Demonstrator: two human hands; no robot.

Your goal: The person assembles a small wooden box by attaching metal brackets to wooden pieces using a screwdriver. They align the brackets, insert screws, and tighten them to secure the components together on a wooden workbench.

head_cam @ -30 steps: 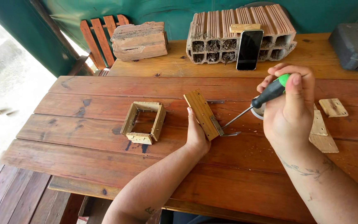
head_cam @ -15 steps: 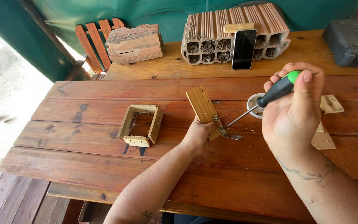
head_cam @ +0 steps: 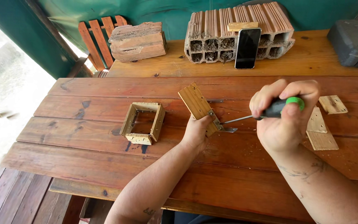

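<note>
Screwdriver (head_cam: 266, 114) is sitting gripped in the right hand (head_cam: 284, 120), tip seemingly touching the hinge (head_cam: 224, 127) on the board (head_cam: 198, 107); left hand (head_cam: 196, 132) is clasping that board mid-table (head_cam: 104, 137).

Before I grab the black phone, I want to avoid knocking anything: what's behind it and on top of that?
The black phone leans against a ribbed, hollow red clay brick. A small light wooden block lies on the brick's top. The phone hides the cells behind it.
</note>
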